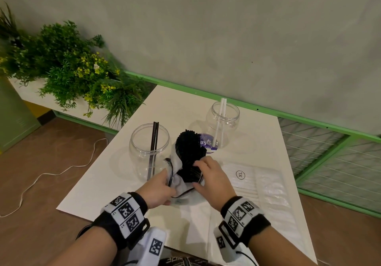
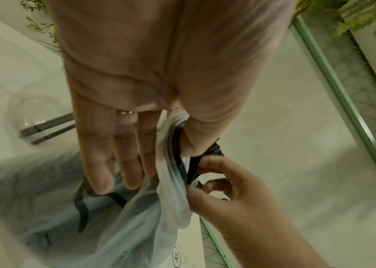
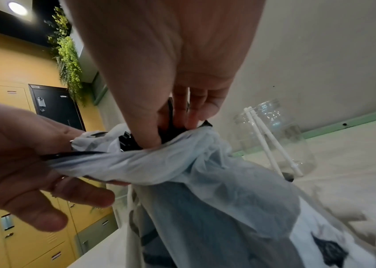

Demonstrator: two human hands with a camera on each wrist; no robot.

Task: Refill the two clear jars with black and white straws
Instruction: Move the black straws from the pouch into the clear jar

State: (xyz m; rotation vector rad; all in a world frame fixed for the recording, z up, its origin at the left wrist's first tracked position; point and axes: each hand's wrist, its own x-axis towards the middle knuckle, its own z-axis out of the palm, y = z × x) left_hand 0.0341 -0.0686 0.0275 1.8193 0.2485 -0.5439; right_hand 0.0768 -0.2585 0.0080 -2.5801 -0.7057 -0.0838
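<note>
Over on the left, a clear jar (image 1: 148, 146) stands on the white table (image 1: 257, 142) with just two black straws (image 1: 154, 139) in it. Left hand (image 1: 158, 189) pinches the translucent bag's (image 1: 177, 180) bunched rim; right hand (image 1: 212, 180) curls around the ridged black straw bundle (image 1: 189, 150) poking out. The far-right jar (image 1: 223, 121) has two white straws (image 1: 219, 121). The bundle's lower end is hidden in plastic.
</note>
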